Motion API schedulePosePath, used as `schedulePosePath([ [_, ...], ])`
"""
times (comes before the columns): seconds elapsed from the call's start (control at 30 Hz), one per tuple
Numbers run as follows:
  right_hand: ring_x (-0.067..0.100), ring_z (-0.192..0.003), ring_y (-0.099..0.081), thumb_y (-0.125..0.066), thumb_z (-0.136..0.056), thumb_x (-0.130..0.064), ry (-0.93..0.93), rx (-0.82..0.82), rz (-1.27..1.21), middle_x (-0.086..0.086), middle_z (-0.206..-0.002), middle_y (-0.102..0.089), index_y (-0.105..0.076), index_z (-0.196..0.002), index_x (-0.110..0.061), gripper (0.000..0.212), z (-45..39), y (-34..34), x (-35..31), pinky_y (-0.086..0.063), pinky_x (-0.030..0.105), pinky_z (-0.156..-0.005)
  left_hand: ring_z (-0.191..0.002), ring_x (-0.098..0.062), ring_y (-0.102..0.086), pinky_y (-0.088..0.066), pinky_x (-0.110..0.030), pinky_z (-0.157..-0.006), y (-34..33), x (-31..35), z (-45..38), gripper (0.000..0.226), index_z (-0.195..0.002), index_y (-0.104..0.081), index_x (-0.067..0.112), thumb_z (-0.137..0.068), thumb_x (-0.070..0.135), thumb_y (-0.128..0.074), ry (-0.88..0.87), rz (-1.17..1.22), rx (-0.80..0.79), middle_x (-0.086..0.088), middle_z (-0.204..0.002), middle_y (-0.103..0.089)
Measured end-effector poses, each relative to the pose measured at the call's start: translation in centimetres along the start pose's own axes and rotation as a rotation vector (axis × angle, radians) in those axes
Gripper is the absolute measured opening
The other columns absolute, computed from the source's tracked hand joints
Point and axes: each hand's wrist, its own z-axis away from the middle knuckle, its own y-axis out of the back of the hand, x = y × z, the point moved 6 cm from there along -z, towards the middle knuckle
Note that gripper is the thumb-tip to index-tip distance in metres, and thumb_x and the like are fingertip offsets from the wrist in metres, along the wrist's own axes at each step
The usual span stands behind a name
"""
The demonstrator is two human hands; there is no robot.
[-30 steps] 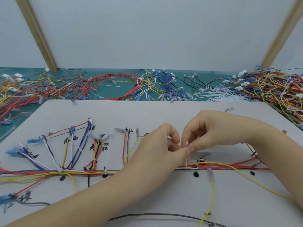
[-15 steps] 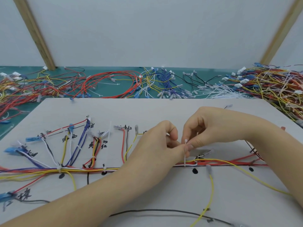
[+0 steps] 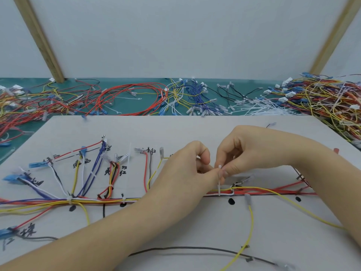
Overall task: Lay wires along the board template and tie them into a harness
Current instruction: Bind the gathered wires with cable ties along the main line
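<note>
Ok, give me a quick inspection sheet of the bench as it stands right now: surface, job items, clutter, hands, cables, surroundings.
Surface: white board template with handwritten labels and black dots, lying on a green mat.
Job's things: wire harness laid along the trunk line, several ties already on; white cable tie standing up from the trunk.
Clutter: loose cable ties heaped at the far edge.
Hands: left hand and right hand both pinch the tie's upper end.
Cables: yellow wire and dark wire lie untied in front; spare wire piles behind.
Surroundings: pale wall, two slanted wooden struts.
</note>
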Motion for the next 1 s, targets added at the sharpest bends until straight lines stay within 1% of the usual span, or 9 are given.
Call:
schedulePosePath([
  [0.13, -0.004, -0.046, -0.048, -0.074, -0.074, -0.012, 0.012, 0.039, 0.118, -0.012, -0.054, -0.065, -0.07, -0.062, -0.032, 0.024, 0.1, 0.0, -0.2, -0.036, 0.008, -0.05, -0.04, 0.001, -0.042, -0.029, -0.008, -0.041, 0.0, -0.1, -0.1, 0.031, -0.069, -0.035, 0.026, -0.079, 0.013, -0.061, -0.005, -0.041, 0.003, 0.002, -0.069, -0.071],
  [0.2, -0.003, -0.048, -0.05, -0.073, -0.075, -0.015, 0.022, 0.033, 0.129, -0.009, -0.059, -0.068, -0.071, -0.064, -0.032, 0.02, 0.3, -0.1, -0.3, -0.039, 0.01, -0.051, -0.041, 0.001, -0.042, -0.03, -0.008, -0.042, 0.0, -0.1, -0.1, 0.031, -0.069, -0.035, 0.026, -0.08, 0.012, -0.061, -0.013, -0.049, 0.002, 0.002, -0.068, -0.071],
  [0.33, -0.002, -0.059, -0.059, -0.064, -0.085, -0.017, 0.011, -0.08, -0.017, -0.008, -0.065, -0.07, -0.075, -0.079, -0.024, 0.015, 0.7, -0.3, -0.3, -0.046, 0.012, -0.059, -0.04, 0.0, -0.041, -0.028, -0.008, -0.041, 0.0, 0.0, 0.0, 0.032, -0.069, -0.035, 0.024, -0.08, 0.011, -0.062, -0.026, -0.019, 0.008, 0.003, -0.064, -0.068],
  [0.4, 0.002, -0.064, -0.062, -0.063, -0.085, -0.029, 0.0, -0.094, -0.087, -0.009, -0.068, -0.07, -0.075, -0.075, -0.025, 0.016, 0.6, -0.2, -0.2, -0.049, 0.016, -0.064, -0.041, 0.0, -0.04, -0.029, -0.007, -0.042, 0.0, 0.0, 0.0, 0.032, -0.069, -0.035, 0.024, -0.08, 0.011, -0.062, -0.042, -0.02, 0.01, 0.002, -0.065, -0.068],
  [0.57, 0.003, -0.054, -0.058, -0.066, -0.065, -0.033, -0.006, -0.034, -0.183, -0.005, -0.058, -0.066, -0.071, -0.065, -0.021, 0.013, 0.3, 0.2, 0.1, -0.048, 0.016, -0.056, -0.043, 0.0, -0.041, -0.03, -0.007, -0.043, -0.1, 0.0, 0.0, 0.035, -0.067, -0.034, 0.026, -0.079, 0.01, -0.063, -0.066, -0.049, 0.032, 0.001, -0.07, -0.07],
  [0.7, 0.007, -0.052, -0.057, -0.069, -0.061, -0.031, -0.064, -0.068, -0.251, -0.002, -0.057, -0.063, -0.07, -0.063, -0.018, 0.013, 0.3, 0.0, 0.7, -0.048, 0.017, -0.053, -0.044, 0.0, -0.041, -0.03, -0.008, -0.044, -0.1, 0.0, 0.0, 0.035, -0.065, -0.036, 0.029, -0.079, 0.012, -0.064, -0.07, -0.053, 0.039, -0.005, -0.076, -0.069],
  [0.8, 0.006, -0.053, -0.056, -0.068, -0.063, -0.029, -0.071, -0.075, -0.249, -0.003, -0.057, -0.062, -0.068, -0.064, -0.018, 0.011, 0.4, 0.0, 0.8, -0.048, 0.018, -0.053, -0.046, 0.001, -0.044, -0.034, -0.01, -0.048, -0.2, 0.0, 0.0, 0.028, -0.07, -0.041, 0.029, -0.079, 0.015, -0.064, -0.049, -0.059, -0.014, -0.001, -0.075, -0.069],
  [0.9, 0.007, -0.054, -0.057, -0.068, -0.06, -0.032, -0.058, -0.025, -0.227, -0.003, -0.057, -0.063, -0.069, -0.066, -0.019, 0.015, 0.3, 0.3, 0.8, -0.049, 0.019, -0.055, -0.051, -0.002, -0.047, -0.039, -0.018, -0.053, -0.4, -0.2, 0.1, 0.024, -0.077, -0.046, 0.03, -0.076, 0.016, -0.065, 0.005, -0.092, -0.156, 0.008, -0.069, -0.065],
  [1.0, 0.009, -0.055, -0.058, -0.069, -0.059, -0.032, -0.051, -0.039, -0.25, -0.002, -0.058, -0.064, -0.07, -0.066, -0.019, 0.015, 0.3, 0.3, 0.7, -0.05, 0.019, -0.056, -0.048, 0.001, -0.047, -0.038, -0.013, -0.049, -0.5, -0.1, 0.4, 0.025, -0.076, -0.045, 0.03, -0.075, 0.014, -0.064, 0.01, -0.146, -0.187, 0.014, -0.064, -0.064],
])
